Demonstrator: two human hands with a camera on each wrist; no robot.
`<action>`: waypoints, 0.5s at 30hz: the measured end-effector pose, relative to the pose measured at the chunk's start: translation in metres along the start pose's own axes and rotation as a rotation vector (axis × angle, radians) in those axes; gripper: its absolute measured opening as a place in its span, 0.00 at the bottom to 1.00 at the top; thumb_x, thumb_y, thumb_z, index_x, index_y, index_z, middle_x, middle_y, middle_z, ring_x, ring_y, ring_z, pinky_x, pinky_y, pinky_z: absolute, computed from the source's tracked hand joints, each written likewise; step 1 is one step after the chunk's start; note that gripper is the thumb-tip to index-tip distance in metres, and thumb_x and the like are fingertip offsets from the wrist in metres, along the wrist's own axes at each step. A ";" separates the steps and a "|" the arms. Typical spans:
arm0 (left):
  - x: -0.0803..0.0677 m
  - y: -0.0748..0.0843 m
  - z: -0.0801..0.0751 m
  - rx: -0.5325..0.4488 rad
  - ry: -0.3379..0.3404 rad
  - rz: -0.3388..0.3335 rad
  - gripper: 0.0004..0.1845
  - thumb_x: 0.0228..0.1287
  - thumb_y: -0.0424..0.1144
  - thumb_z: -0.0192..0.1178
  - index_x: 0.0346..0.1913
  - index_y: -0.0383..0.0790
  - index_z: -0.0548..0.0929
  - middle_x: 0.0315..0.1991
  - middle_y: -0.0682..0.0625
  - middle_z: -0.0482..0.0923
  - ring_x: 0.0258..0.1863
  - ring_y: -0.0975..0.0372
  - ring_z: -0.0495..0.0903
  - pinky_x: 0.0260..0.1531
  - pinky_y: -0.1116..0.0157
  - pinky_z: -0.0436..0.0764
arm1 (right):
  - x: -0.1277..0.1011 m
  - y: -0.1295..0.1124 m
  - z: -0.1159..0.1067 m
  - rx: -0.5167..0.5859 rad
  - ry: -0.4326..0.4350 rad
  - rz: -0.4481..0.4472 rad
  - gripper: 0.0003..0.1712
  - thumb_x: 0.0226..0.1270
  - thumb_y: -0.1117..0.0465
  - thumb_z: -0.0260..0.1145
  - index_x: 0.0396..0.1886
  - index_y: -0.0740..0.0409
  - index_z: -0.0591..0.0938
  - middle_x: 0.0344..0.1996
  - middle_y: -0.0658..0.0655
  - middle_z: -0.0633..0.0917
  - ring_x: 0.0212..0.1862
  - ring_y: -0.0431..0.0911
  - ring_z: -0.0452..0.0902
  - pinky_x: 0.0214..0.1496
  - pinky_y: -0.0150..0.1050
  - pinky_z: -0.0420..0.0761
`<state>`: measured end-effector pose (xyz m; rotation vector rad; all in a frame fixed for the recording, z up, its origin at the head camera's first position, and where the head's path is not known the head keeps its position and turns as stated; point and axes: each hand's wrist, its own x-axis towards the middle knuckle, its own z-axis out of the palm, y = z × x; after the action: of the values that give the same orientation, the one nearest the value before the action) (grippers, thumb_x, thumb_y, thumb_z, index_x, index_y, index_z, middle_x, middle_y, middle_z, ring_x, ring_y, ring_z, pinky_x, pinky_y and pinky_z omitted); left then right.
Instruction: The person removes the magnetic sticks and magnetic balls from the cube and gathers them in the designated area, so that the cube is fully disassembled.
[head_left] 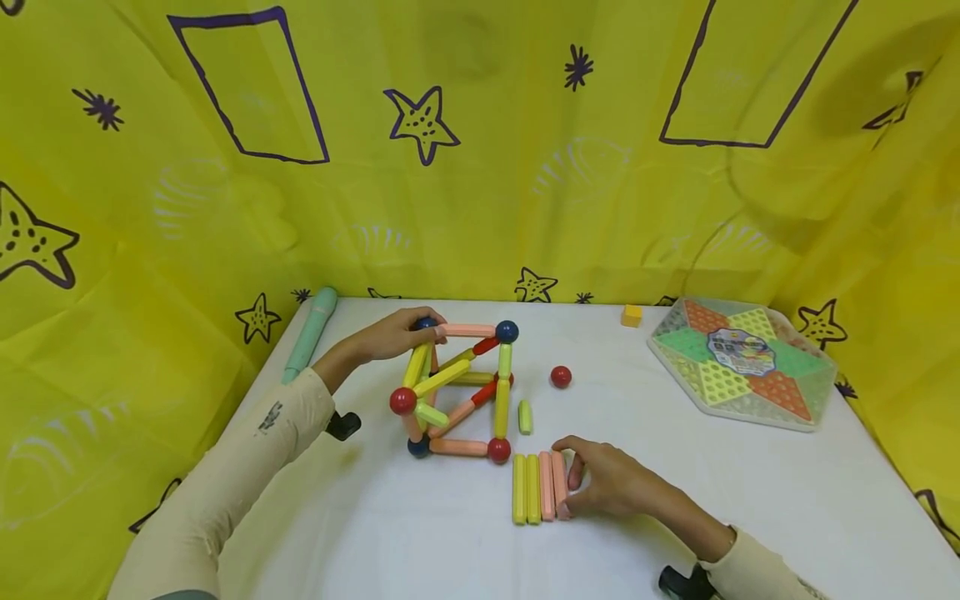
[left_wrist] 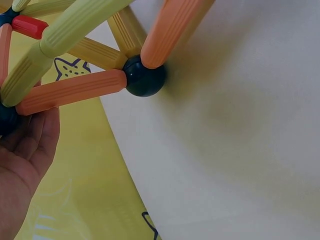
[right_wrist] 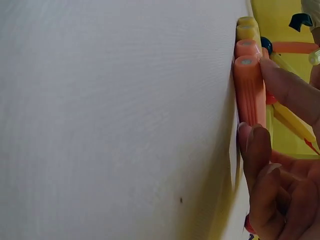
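A frame of coloured magnetic rods and balls (head_left: pixel 442 378) stands left of centre on the white table. My left hand (head_left: pixel 393 335) holds it at its far left corner, fingers around a blue ball (head_left: pixel 424 323). In the left wrist view, the fingers curl beneath an orange rod (left_wrist: pixel 75 91) beside a dark ball. Nearer me, two yellow rods (head_left: pixel 527 489) and two pink-orange ones lie side by side in a row. My right hand (head_left: pixel 611 479) pinches the rightmost pink-orange rod (right_wrist: pixel 248 90) between thumb and finger, level with the others.
Between the frame and the row lies a short yellow-green rod (head_left: pixel 525 417), with a loose red ball (head_left: pixel 561 377) farther back. A patterned hexagonal box (head_left: pixel 776 358) sits at the right, a small yellow cube (head_left: pixel 632 316) by the back edge, a green cylinder (head_left: pixel 311 333) at the left edge.
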<state>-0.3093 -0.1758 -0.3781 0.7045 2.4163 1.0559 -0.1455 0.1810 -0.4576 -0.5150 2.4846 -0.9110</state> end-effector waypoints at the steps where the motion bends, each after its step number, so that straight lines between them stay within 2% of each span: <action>1: 0.000 0.000 0.000 -0.001 -0.001 0.000 0.18 0.80 0.45 0.48 0.61 0.38 0.75 0.57 0.40 0.80 0.52 0.52 0.79 0.55 0.56 0.78 | 0.001 0.000 0.001 -0.001 0.009 0.004 0.46 0.46 0.50 0.83 0.64 0.57 0.74 0.30 0.46 0.80 0.33 0.44 0.72 0.36 0.36 0.70; 8: 0.000 -0.001 0.001 -0.008 0.003 0.002 0.18 0.80 0.45 0.48 0.61 0.38 0.75 0.58 0.39 0.80 0.55 0.51 0.79 0.58 0.52 0.77 | 0.000 -0.001 0.000 0.004 0.029 -0.052 0.45 0.55 0.51 0.79 0.68 0.63 0.70 0.31 0.43 0.82 0.28 0.39 0.71 0.34 0.33 0.71; 12: 0.000 -0.003 0.002 -0.006 0.009 0.013 0.18 0.80 0.45 0.48 0.61 0.38 0.75 0.57 0.40 0.81 0.54 0.52 0.79 0.57 0.54 0.77 | 0.000 -0.003 -0.010 -0.003 0.082 -0.112 0.32 0.64 0.53 0.73 0.63 0.61 0.75 0.32 0.43 0.83 0.23 0.36 0.70 0.29 0.31 0.72; 15: 0.002 -0.005 0.002 -0.011 0.009 0.023 0.18 0.80 0.45 0.47 0.61 0.38 0.75 0.57 0.38 0.80 0.54 0.52 0.79 0.58 0.53 0.77 | 0.006 -0.013 -0.019 0.031 0.126 -0.158 0.24 0.68 0.53 0.70 0.58 0.59 0.79 0.33 0.45 0.83 0.22 0.36 0.71 0.25 0.31 0.73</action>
<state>-0.3111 -0.1770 -0.3832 0.7270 2.4136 1.0835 -0.1582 0.1781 -0.4372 -0.6706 2.5659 -1.0722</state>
